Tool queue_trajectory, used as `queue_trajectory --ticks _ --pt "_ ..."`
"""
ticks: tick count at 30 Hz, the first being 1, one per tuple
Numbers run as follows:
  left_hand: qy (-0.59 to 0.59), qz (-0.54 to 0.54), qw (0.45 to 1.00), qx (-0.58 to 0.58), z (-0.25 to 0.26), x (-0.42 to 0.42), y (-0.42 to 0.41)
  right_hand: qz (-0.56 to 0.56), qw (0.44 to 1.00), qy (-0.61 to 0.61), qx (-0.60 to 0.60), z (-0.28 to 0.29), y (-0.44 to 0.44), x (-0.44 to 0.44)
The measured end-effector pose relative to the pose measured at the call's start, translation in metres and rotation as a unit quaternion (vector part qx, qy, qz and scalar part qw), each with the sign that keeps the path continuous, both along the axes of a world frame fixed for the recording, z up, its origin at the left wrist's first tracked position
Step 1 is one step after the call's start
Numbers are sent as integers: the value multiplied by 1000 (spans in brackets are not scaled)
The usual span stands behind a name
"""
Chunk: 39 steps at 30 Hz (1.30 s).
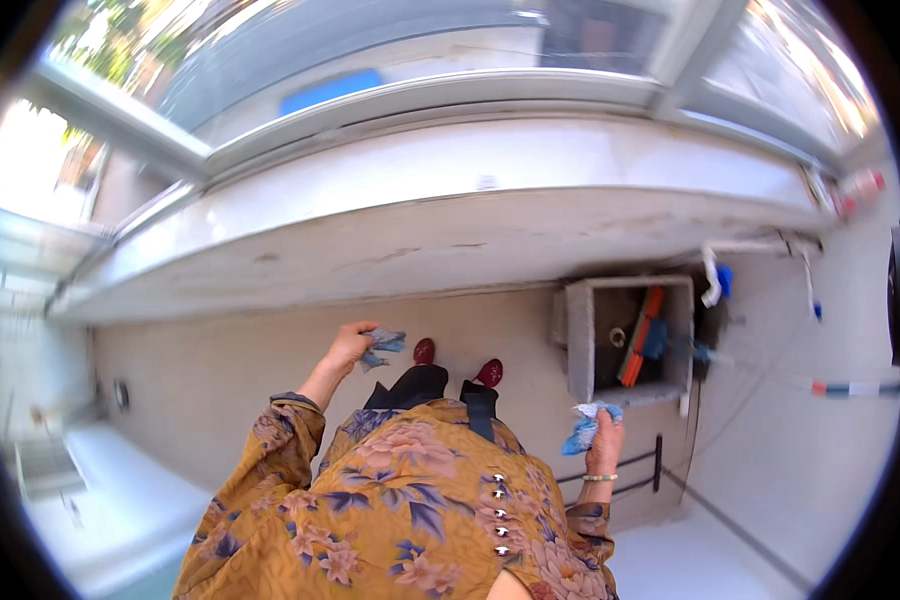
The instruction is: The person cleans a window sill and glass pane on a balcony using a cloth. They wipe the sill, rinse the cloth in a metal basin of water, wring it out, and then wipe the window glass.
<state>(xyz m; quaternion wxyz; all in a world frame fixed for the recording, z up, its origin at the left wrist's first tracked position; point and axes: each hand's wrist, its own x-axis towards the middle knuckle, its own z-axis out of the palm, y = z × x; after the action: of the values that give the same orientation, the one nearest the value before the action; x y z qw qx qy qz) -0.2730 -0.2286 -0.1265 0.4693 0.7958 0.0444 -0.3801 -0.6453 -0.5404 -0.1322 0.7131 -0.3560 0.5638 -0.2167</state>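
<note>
My left hand (351, 346) grips a crumpled blue-grey cloth (382, 348), held out over the floor left of my red shoes (424, 351). In my right hand (607, 444) is a bunched blue-and-white cloth (586, 427); a beaded bracelet (600, 478) circles that wrist. Just beyond the right hand stands a grey utility sink (580, 341). Inside it lie an orange-edged mop or squeegee head (643, 337) with a blue joint and a round drain (616, 337). The fingers partly hide both cloths.
A long white windowsill (420, 176) runs under the framed windows ahead. White pipe (711, 277) with a blue fitting is by the sink. A pole (855, 388) reaches right from the sink. A dark metal rack (658, 463) is low at the right; a white surface (139, 487) is at the left.
</note>
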Motion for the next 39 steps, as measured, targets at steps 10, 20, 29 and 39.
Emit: queue_trajectory --ticks 10,20,29,39 --pt "154 382 905 -105 -31 -100 215 261 908 -302 -130 169 -1 195" --pt "115 543 822 -131 -87 -193 347 372 867 -331 10 185 164 296" --pt "98 599 770 -198 -97 -237 479 464 829 -303 75 151 332 315" --pt "97 693 671 -244 -165 -227 542 535 792 -289 49 160 427 414"
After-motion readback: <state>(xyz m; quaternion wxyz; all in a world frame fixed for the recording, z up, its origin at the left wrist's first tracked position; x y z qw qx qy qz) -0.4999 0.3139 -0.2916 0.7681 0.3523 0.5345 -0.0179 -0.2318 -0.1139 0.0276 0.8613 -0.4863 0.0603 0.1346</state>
